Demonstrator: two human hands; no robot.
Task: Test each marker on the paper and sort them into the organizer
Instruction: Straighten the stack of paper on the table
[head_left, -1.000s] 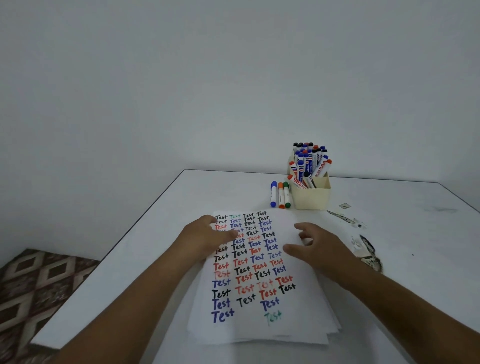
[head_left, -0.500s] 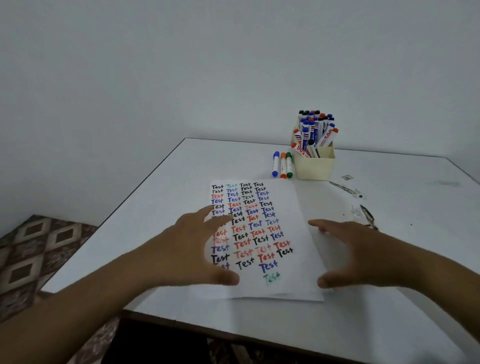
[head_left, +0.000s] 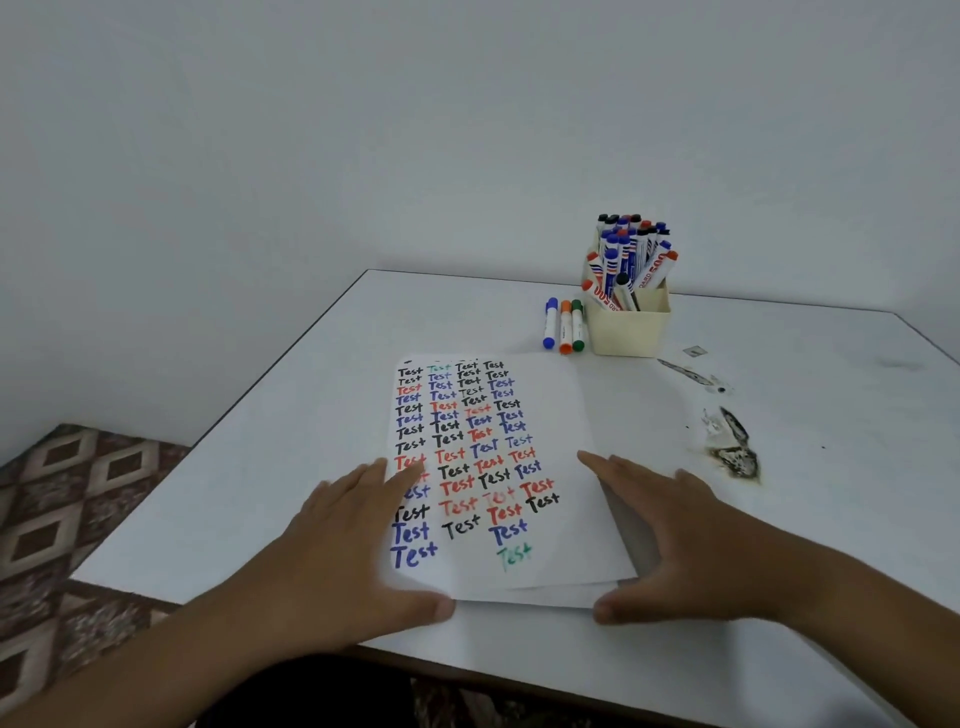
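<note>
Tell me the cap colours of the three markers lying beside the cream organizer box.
Blue, orange and green, left to right, on the three loose white-barrelled markers; head view.

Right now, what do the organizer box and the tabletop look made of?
Organizer: likely plastic, cream, matte; thin straight walls with soft sheen, no grain or seams visible.
Table: probably laminate over board, white, smooth, low gloss; a thin dark edge band shows along its left side, and dark chipped or scorched patches break the surface. What lies under the white layer can't be told.
</note>
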